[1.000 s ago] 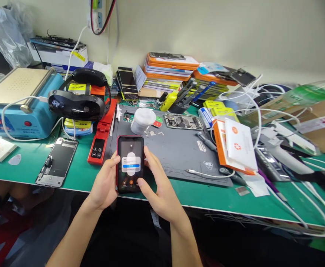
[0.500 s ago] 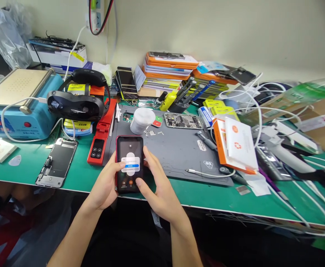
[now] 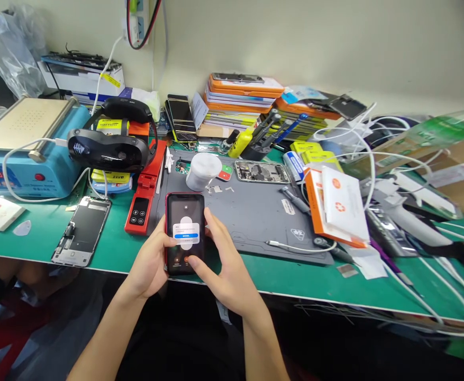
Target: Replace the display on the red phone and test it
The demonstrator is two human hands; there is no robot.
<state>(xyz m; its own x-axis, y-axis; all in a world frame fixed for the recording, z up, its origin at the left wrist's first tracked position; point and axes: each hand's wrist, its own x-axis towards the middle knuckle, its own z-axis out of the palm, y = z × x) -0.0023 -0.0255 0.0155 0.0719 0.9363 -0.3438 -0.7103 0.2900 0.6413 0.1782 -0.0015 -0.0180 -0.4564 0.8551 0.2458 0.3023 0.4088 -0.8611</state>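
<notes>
A smartphone [image 3: 185, 217] with a red edge is held between both hands above the front of the green bench. Its lit screen shows a pop-up with a blue button over a pale rounded shape. My left hand [image 3: 148, 264] grips the left edge, the thumb on the screen's left side near the pop-up. My right hand [image 3: 227, 264] wraps the right edge, its thumb lying over the lower screen by an orange icon. Fingers behind the phone are hidden. Just beyond the phone stands a white lidded tub [image 3: 203, 172] on the grey work mat [image 3: 251, 211].
An opened phone body [image 3: 262, 172] and a white cable [image 3: 295, 247] lie on the mat. To the left are a red device [image 3: 138, 209], a detached phone screen [image 3: 83, 230], a black headset [image 3: 108, 151] and a blue machine [image 3: 37, 169]. Orange boxes [image 3: 335, 206] and tangled cables stand right.
My right thumb has moved left across the lower screen. My left thumb has drawn back slightly from the pop-up. The phone stays in nearly the same place.
</notes>
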